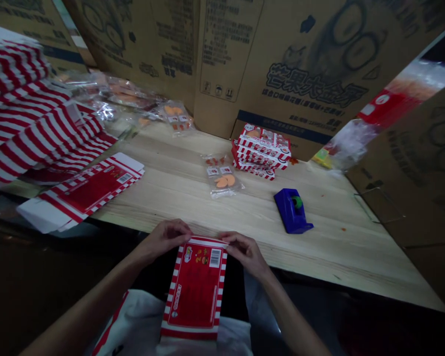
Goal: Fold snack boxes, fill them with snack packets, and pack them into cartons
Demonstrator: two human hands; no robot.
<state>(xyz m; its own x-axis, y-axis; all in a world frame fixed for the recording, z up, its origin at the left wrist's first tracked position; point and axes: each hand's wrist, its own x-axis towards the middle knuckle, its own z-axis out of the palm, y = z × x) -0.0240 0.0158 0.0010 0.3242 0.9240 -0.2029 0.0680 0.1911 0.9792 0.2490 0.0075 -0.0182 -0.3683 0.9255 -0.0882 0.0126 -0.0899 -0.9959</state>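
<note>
A red box with striped white-and-red edges and a barcode (195,291) lies over my lap, its far end at the table's front edge. My left hand (172,235) pinches the far left corner of that box. At the far right corner, the fingers of my right hand (243,250) are closed on it too. Beyond my hands a clear packet (221,175) with orange pieces and printed squares lies on the table. Behind it to the right, several finished-looking striped boxes (261,151) are stacked. A blue tape dispenser (292,211) stands to their front right.
Flat striped cartons (92,188) and a large leaning pile of striped cartons (33,118) cover the table's left side. More clear packets (128,94) lie behind. Large cardboard boxes (222,64) wall off the back, with another cardboard box (415,163) at the right beside plastic bags (346,146).
</note>
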